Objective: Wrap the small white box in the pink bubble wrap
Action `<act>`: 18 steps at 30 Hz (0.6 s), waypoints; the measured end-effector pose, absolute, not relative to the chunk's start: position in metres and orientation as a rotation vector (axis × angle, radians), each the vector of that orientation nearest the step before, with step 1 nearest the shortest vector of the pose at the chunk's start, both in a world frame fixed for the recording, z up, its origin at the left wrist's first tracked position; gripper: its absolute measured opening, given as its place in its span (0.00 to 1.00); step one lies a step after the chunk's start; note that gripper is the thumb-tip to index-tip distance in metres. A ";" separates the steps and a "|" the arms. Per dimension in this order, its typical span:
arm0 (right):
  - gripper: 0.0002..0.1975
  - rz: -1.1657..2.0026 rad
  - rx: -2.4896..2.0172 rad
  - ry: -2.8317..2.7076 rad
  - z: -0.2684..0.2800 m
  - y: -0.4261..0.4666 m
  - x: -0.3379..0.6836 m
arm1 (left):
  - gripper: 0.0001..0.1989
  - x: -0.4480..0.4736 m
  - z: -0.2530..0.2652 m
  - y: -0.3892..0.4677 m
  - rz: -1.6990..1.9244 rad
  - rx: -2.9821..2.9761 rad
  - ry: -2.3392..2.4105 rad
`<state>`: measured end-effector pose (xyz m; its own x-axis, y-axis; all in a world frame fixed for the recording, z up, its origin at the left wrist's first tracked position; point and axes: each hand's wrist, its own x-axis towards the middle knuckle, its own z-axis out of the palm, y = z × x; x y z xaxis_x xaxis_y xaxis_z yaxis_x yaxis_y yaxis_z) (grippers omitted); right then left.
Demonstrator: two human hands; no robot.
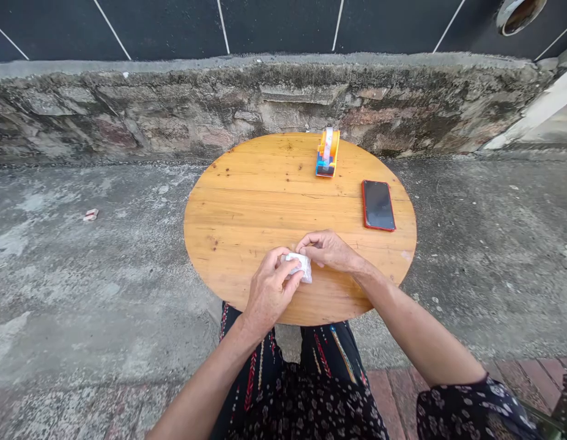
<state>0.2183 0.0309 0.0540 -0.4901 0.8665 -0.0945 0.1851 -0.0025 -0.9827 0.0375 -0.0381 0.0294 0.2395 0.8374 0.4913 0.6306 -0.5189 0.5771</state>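
Small white packet (306,267) in clear plastic, mid-handling on a round wooden table (246,214)
So it's at the near side, around the middle, and the left hand (271,284) has it pinched between thumb and fingers. Right hand (331,250) has its fingertips bunched at the packet's far right edge, can't tell if they're gripping. Plastic's around it, but whether it's sealed or taped is too small to tell, so I'd call it unfinished. Tape dispenser (328,153) stands untouched at the far side, phone (378,205) lies right.

Black top (311,406) and sleeve (466,410), pale flower print; dark trousers (265,373), red patterned stripes.
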 end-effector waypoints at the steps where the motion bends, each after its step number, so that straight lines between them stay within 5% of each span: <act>1: 0.11 1.527 -1.085 -1.695 0.053 0.030 0.218 | 0.06 0.038 0.029 -0.038 1.151 2.255 1.373; 18: 0.08 1.108 -1.075 -1.919 0.042 0.021 0.222 | 0.06 0.037 0.029 -0.038 1.166 2.280 1.390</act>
<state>0.2216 0.0214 0.0422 -0.4395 0.8873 0.1399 0.3225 0.3012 -0.8974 0.0373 -0.0376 0.0291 0.2343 0.8274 0.5104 0.6466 -0.5247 0.5537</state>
